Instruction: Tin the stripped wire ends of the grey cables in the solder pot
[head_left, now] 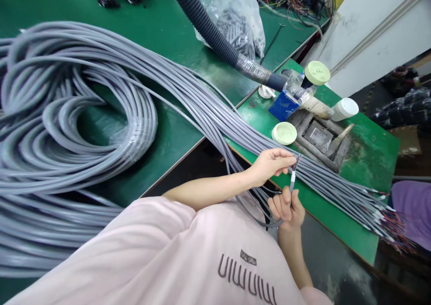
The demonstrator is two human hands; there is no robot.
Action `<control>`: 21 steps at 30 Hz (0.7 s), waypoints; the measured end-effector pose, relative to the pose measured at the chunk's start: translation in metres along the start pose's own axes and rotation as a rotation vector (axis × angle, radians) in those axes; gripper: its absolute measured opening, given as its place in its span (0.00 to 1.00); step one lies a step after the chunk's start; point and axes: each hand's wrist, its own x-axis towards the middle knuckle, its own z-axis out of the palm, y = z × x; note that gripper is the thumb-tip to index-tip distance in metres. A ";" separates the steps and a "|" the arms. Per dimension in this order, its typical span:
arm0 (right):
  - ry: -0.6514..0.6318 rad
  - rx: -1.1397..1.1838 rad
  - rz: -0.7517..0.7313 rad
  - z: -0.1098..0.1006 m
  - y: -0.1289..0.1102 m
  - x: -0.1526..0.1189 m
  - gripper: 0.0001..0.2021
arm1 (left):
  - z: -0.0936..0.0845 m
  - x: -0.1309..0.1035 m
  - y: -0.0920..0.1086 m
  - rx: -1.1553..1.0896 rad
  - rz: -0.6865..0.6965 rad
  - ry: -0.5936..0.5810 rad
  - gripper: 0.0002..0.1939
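My right hand (pixel 288 208) is closed around a grey cable (pixel 291 187), whose end points up with a white sleeve below the bared thin wires (pixel 296 163). The fingertips of my left hand (pixel 274 165) are pinched together at those red and dark wires. Behind both hands runs a thick bundle of grey cables (pixel 208 112) across the green table. At its right end, the white-sleeved tips fan out into coloured wire ends (pixel 393 222).
Large coils of grey cable (pixel 138 134) fill the left. A dirty metal pot (pixel 318 137) sits under a black extraction hose (pixel 205 29). Nearby stand a pale round tub (pixel 284 133) and a white container (pixel 346 109). Another person's purple sleeve (pixel 412 211) shows at right.
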 end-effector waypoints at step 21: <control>0.093 -0.652 -0.071 -0.012 -0.044 0.018 0.18 | 0.001 -0.006 0.002 -0.032 0.033 0.049 0.17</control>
